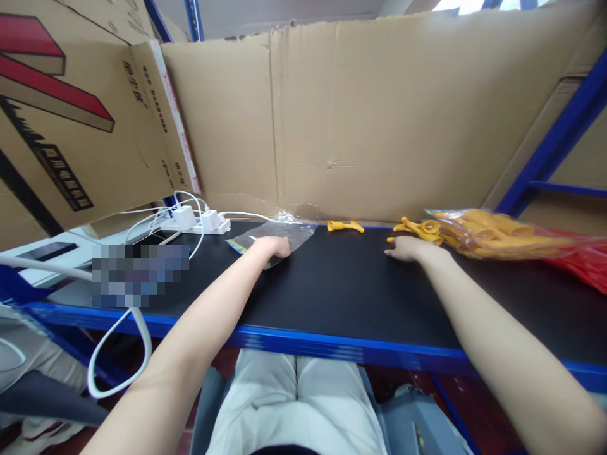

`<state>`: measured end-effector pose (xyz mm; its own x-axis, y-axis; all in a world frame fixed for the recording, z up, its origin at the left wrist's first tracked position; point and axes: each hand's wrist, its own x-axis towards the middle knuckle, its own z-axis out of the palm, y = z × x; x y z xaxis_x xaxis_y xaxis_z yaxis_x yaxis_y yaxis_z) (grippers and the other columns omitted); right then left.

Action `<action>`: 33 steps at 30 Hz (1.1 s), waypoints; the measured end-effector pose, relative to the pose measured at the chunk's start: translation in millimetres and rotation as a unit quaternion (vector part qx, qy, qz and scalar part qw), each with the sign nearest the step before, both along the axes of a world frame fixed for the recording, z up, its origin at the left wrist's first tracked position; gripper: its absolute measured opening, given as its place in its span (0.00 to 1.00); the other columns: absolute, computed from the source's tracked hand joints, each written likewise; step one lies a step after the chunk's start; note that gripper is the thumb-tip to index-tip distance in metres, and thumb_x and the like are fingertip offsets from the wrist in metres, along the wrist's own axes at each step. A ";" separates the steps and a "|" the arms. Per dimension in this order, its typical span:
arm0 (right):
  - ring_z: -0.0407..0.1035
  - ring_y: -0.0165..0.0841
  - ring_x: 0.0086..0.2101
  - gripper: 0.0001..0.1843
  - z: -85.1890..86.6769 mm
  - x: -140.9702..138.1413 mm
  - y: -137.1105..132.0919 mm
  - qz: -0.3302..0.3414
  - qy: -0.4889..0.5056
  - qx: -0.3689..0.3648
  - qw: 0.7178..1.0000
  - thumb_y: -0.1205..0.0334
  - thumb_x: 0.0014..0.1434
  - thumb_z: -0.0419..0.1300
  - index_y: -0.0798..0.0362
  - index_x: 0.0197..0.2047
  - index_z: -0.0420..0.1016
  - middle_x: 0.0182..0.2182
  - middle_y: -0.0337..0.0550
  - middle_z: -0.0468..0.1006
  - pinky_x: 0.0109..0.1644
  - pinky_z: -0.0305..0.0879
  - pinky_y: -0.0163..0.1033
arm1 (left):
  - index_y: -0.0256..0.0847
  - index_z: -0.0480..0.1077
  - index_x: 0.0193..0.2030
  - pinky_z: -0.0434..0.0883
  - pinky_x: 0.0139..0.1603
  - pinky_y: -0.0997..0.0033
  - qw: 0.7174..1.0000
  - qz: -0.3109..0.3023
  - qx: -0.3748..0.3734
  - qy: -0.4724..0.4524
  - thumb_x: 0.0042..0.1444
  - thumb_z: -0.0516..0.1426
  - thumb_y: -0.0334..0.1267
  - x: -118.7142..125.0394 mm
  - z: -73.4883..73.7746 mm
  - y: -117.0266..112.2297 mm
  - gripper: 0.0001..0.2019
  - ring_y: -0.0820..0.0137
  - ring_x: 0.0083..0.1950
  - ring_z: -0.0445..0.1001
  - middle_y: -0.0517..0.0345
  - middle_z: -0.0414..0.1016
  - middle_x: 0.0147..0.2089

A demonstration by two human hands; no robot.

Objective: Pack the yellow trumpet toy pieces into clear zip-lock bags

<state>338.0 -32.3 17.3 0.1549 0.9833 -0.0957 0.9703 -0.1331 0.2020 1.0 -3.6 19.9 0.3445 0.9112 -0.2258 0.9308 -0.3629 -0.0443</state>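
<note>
My left hand point(272, 246) rests on a clear plastic bag point(279, 232) lying flat on the black shelf top point(341, 291), fingers curled over its near edge. My right hand point(404, 248) lies palm down with fingers stretched toward several yellow plastic pieces point(420, 229) at the mouth of a big bag; it touches the nearest one at most with its fingertips. One more yellow piece point(345, 225) lies alone between the two hands, by the cardboard wall.
A large clear bag of yellow parts point(493, 235) over red plastic lies at the right. A white power strip point(196, 222) with chargers and cables sits at the back left. Cardboard sheets point(370, 120) wall the back. A blue shelf post point(554, 142) rises on the right.
</note>
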 end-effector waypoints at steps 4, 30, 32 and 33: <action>0.66 0.44 0.49 0.25 -0.5 -0.3 -0.6 0.004 -0.001 -0.006 1.000 0.52 0.58 0.52 0.59 0.53 0.71 0.53 0.58 0.68 0.53 0.61 0.46 | 0.40 0.58 0.61 0.66 0.52 0.64 0.998 -0.049 -0.043 -0.017 0.50 0.50 0.34 10.9 6.5 -11.7 0.29 0.59 0.55 0.68 0.45 0.64 0.60; 0.62 0.41 0.54 0.27 4.4 -45.4 -19.4 0.177 0.153 0.079 0.969 0.56 0.58 0.52 0.55 0.59 0.63 0.58 0.50 0.64 0.57 0.58 0.43 | 0.42 0.52 0.64 0.52 0.62 0.46 0.993 0.037 0.062 -0.092 0.63 0.38 0.39 -18.2 -27.4 24.6 0.23 0.58 0.68 0.48 0.49 0.46 0.69; 0.62 0.44 0.54 0.29 11.2 -42.1 -23.3 0.122 0.122 0.058 0.983 0.54 0.56 0.54 0.57 0.59 0.64 0.57 0.53 0.64 0.56 0.59 0.45 | 0.41 0.49 0.65 0.50 0.62 0.44 0.994 0.039 0.049 -0.086 0.63 0.37 0.40 -18.1 -26.0 23.0 0.24 0.58 0.69 0.45 0.49 0.43 0.70; 0.63 0.46 0.53 0.29 15.5 -40.3 -26.1 0.095 0.104 0.042 0.989 0.53 0.55 0.55 0.57 0.57 0.65 0.56 0.54 0.66 0.54 0.61 0.46 | 0.41 0.49 0.66 0.49 0.63 0.44 0.995 0.040 0.046 -0.084 0.63 0.37 0.40 -18.1 -25.4 22.5 0.24 0.58 0.69 0.44 0.49 0.42 0.70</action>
